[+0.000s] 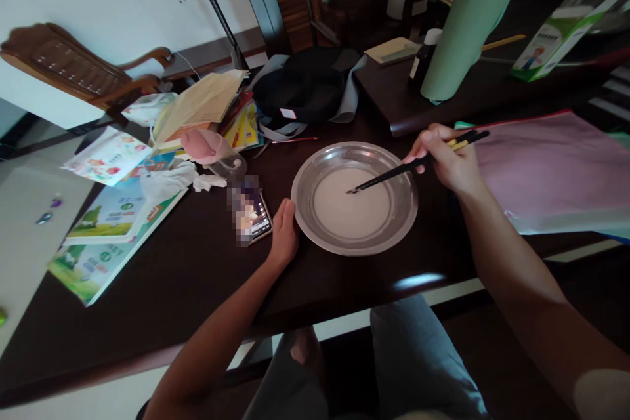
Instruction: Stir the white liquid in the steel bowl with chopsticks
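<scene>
A round, shallow metal basin (306,226) rests on the dark table, with a whitish, cloudy liquid (352,213) in its bottom. My left hand (285,231) lies against the basin's left side, fingers together along the rim; whether it grips the rim I cannot tell. My right hand (445,154) is closed round a pair of black chopsticks (388,175) with yellowish parts near the upper ends. The chopsticks slant down to the left over the basin, their tips at the middle of the liquid. A phone (256,216) lies just left of my left hand, partly blurred out.
Booklets (105,236), tissues (170,180) and a pink-topped clear container (207,147) crowd the left side. A black bag (300,88) lies behind the basin. At right are a pink folder (536,170), a green cylinder (472,26), a dark bottle (424,62) and a green-white carton (556,42).
</scene>
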`<state>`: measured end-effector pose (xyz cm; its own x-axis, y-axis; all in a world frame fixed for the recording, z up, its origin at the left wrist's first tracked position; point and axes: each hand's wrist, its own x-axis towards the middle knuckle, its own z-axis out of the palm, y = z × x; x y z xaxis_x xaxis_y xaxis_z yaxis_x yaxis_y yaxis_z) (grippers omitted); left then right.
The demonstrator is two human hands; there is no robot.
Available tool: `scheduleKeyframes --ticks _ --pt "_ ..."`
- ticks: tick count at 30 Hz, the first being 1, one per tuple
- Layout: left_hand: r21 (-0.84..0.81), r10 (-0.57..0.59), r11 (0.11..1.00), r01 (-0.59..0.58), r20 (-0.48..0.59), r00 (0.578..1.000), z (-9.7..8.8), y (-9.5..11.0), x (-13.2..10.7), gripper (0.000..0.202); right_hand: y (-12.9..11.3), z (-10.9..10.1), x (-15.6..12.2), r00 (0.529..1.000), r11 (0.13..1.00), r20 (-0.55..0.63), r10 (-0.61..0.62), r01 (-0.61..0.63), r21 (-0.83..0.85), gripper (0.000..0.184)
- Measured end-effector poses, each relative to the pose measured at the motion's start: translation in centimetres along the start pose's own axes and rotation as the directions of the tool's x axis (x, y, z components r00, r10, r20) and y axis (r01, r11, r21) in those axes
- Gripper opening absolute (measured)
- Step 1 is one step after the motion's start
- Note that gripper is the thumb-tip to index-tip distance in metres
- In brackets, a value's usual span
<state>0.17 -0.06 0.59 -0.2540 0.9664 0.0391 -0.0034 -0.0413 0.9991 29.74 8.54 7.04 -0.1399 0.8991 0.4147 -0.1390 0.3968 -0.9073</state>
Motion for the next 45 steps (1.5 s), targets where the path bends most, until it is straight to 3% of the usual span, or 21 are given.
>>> scheduleKeyframes --ticks 2,7,10,14,17,20,26,32,38,43,45 --pt "0.002 0.001 1.000 -0.001 0.003 1.000 -0.08 -0.13 0.04 0.048 -0.04 -0.22 0.01 1.000 0.999 -0.024 -0.008 0.009 0.039 0.035" --pt "0.059 0.027 0.998 -0.027 0.003 1.000 -0.15 0.00 0.05 0.049 -0.39 0.35 -0.46 0.983 0.996 0.163 0.087 -0.084 -0.026 0.031" --pt "0.075 0.036 0.997 -0.036 0.003 0.999 -0.08 0.02 0.02 0.050 -0.41 0.42 -0.31 0.993 0.995 0.096 0.066 -0.058 -0.084 0.032" --pt "0.014 0.016 1.000 -0.016 0.010 1.000 -0.20 -0.45 0.04 0.045 -0.24 -0.18 0.02 1.000 1.000 -0.029 -0.002 0.002 0.005 0.037" --pt "0.013 0.009 1.000 -0.010 0.020 1.000 -0.36 -0.65 0.07 0.043 -0.24 -0.09 -0.18 0.996 0.998 0.081 0.047 -0.050 0.037 0.035" --pt "0.028 -0.004 1.000 0.004 0.020 1.000 -0.37 -0.46 0.05 0.045 -0.35 0.36 -0.37 0.984 0.996 0.158 0.082 -0.077 -0.037 0.032" --pt "0.050 0.016 0.999 -0.017 0.007 1.000 -0.18 -0.11 0.03 0.047 -0.23 -0.28 0.12 0.999 1.000 -0.050 -0.001 0.000 -0.023 0.037" --pt "0.053 0.010 0.999 -0.011 0.010 1.000 -0.12 0.13 -0.01 0.048 -0.31 0.07 -0.26 0.984 0.997 0.164 0.074 -0.071 -0.025 0.030" --pt "0.025 0.000 1.000 -0.001 0.007 1.000 -0.14 -0.25 0.04 0.048 -0.31 -0.23 -0.04 1.000 1.000 0.006 0.017 -0.017 -0.008 0.036" --pt "0.063 0.021 0.998 -0.021 -0.004 1.000 -0.10 0.05 0.01 0.049 -0.17 0.09 -0.36 0.981 0.996 0.173 0.090 -0.089 -0.012 0.031" --pt "0.077 0.027 0.997 -0.027 -0.005 1.000 -0.02 0.31 -0.03 0.050 -0.23 0.30 -0.35 0.980 0.994 0.172 0.099 -0.089 -0.066 0.030"
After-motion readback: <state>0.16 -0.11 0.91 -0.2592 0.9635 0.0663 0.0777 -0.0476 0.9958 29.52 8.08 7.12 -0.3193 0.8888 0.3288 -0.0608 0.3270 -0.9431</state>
